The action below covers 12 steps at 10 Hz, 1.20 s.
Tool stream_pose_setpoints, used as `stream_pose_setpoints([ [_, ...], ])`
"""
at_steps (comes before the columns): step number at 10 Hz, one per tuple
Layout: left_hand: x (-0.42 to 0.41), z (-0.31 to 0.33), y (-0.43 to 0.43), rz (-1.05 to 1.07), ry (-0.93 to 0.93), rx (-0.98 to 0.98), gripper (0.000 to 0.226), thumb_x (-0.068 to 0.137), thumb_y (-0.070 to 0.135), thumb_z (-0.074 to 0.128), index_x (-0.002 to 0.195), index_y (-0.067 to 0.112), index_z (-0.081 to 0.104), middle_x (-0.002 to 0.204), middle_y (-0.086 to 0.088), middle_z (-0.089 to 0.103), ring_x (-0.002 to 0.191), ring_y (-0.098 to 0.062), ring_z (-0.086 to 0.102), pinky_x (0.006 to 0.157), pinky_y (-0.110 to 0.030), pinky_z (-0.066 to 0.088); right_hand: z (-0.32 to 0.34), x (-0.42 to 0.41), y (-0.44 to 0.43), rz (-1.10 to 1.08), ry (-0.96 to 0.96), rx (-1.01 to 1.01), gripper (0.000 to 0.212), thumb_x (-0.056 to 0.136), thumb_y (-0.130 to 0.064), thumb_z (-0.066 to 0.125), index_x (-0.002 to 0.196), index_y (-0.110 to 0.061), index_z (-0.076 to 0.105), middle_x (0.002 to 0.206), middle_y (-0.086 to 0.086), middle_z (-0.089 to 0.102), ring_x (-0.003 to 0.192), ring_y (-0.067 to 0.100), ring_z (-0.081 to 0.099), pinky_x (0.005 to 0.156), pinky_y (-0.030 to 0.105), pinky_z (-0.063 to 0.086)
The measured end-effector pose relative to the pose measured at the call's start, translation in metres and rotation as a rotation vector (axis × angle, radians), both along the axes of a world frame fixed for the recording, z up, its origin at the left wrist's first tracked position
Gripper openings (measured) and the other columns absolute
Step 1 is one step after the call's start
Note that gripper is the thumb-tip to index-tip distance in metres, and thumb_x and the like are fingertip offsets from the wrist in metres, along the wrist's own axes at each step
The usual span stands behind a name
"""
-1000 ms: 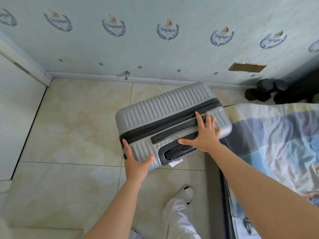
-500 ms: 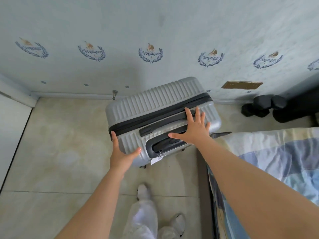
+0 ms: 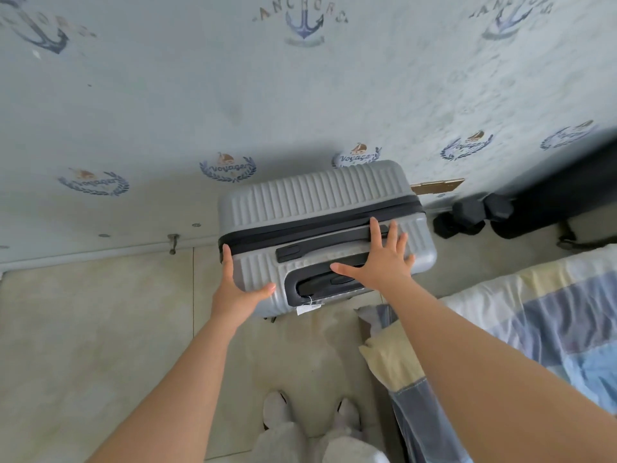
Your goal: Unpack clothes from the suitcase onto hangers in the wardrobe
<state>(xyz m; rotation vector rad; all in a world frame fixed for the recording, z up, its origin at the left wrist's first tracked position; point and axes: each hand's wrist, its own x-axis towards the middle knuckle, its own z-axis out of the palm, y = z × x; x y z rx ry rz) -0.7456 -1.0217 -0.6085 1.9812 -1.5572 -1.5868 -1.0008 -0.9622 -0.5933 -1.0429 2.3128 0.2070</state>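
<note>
**Closed case held by flat palms: watch for a slip or a tip**

- Grey ribbed hard-shell suitcase (image 3: 320,202) stands on the tiled floor (image 3: 100,329), close to the far wall and just left of the bed (image 3: 551,329). Its black zip band (image 3: 317,225) is shut all round. No clothes in sight, and no wardrobe in view.
- Left hand (image 3: 233,292) cups the near-left corner, fingers straight up the end and thumb spread across the near face.
- Right hand (image 3: 380,262) lies flat on the handle end, fingers (image 3: 375,228) spread over the carry handle and not curled round it.
- Neither hand has a true grip, as I read it. On smooth shell, any lift or swing relies on palm pressure alone, so the case could slide out.
- The person's feet (image 3: 277,409) are directly below on the near side, where a dropped corner would land.
- If the case is laid down to the right it meets the bed edge. Further right, the dumbbells (image 3: 467,215) crowd the floor.
- I cannot tell whether the wheels bear weight. If they do, it may roll when pushed.
- A paper tag (image 3: 309,309) dangles from the pull handle and could snag.
</note>
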Motion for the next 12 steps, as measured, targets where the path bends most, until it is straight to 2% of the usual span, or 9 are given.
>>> stream_pose_setpoints([
  [1,-0.031,0.003,-0.019,-0.045,-0.023,-0.011,0.12,0.069,0.039,0.084,0.142,0.06,-0.01,0.157,0.017,0.019,0.139,-0.023,0.035,0.1,-0.043,0.046,-0.001,-0.028,-0.01,-0.074,-0.032,0.026,0.13,0.06,-0.085,0.057,0.146,-0.034,-0.026,0.156,0.005,-0.028,0.145,0.032,-0.02,0.112,0.063,0.012],
  [5,-0.21,0.012,-0.012,-0.147,-0.032,-0.061,0.116,0.073,0.04,0.081,0.144,0.056,-0.009,0.158,0.011,0.021,0.13,-0.025,0.047,0.079,-0.02,0.04,0.004,-0.202,0.006,-0.182,-0.042,0.035,0.131,0.059,-0.083,0.059,0.145,-0.036,-0.027,0.156,0.004,-0.028,0.145,0.031,-0.02,0.111,0.06,0.017],
  [6,-0.251,0.017,-0.004,-0.175,-0.024,-0.025,0.113,0.076,0.038,0.079,0.145,0.054,-0.009,0.156,0.012,0.027,0.094,-0.014,0.062,0.054,-0.011,0.034,0.006,-0.24,0.017,-0.215,-0.046,0.036,0.13,0.06,-0.081,0.061,0.145,-0.036,-0.027,0.156,0.005,-0.028,0.145,0.032,-0.019,0.112,0.059,0.017],
  [7,-0.285,0.019,0.0,-0.201,-0.033,-0.012,0.113,0.077,0.037,0.078,0.145,0.053,-0.01,0.152,0.009,0.035,0.061,0.005,0.041,0.049,-0.012,0.033,0.006,-0.271,0.027,-0.235,-0.054,0.018,0.13,0.061,-0.08,0.062,0.146,-0.036,-0.026,0.156,0.006,-0.028,0.145,0.032,-0.019,0.113,0.059,0.016],
  [8,-0.315,0.02,0.001,-0.239,-0.024,-0.004,0.112,0.079,0.034,0.078,0.146,0.052,-0.01,0.154,0.01,0.03,0.08,-0.006,0.056,0.052,-0.009,0.032,0.007,-0.301,0.035,-0.253,-0.056,0.006,0.129,0.062,-0.078,0.064,0.146,-0.037,-0.025,0.156,0.006,-0.027,0.145,0.032,-0.019,0.113,0.06,0.015],
  [9,-0.338,0.021,0.002,-0.271,-0.016,-0.016,0.111,0.08,0.031,0.077,0.147,0.048,-0.01,0.159,0.01,0.018,0.123,-0.022,0.051,0.055,-0.008,0.034,0.009,-0.328,0.037,-0.257,-0.079,0.004,0.129,0.062,-0.075,0.066,0.146,-0.037,-0.024,0.157,0.006,-0.026,0.145,0.032,-0.019,0.113,0.062,0.015],
  [10,-0.354,0.016,0.006,-0.325,0.002,-0.015,0.11,0.081,0.03,0.076,0.148,0.046,-0.01,0.16,0.009,0.015,0.093,-0.007,0.054,0.045,-0.003,0.038,0.011,-0.35,0.043,-0.251,-0.099,0.004,0.128,0.063,-0.073,0.068,0.146,-0.038,-0.024,0.157,0.004,-0.024,0.145,0.031,-0.019,0.112,0.063,0.016],
  [11,-0.362,0.013,0.01,-0.383,-0.043,-0.016,0.109,0.082,0.033,0.074,0.148,0.045,-0.012,0.159,0.008,0.016,0.085,-0.01,0.051,0.044,-0.009,0.037,0.008,-0.363,0.052,-0.258,-0.126,-0.019,0.126,0.067,-0.066,0.071,0.146,-0.039,-0.022,0.158,0.004,-0.023,0.145,0.031,-0.019,0.113,0.062,0.015],
  [12,-0.358,0.018,0.004,-0.437,-0.047,0.002,0.107,0.084,0.029,0.072,0.148,0.045,-0.013,0.158,0.009,0.019,0.075,-0.004,0.049,0.056,-0.012,0.037,0.013,-0.375,0.06,-0.258,-0.183,-0.129,0.113,0.076,-0.05,0.073,0.151,-0.034,-0.011,0.16,0.006,-0.015,0.147,0.031,-0.012,0.116,0.055,0.014],
])
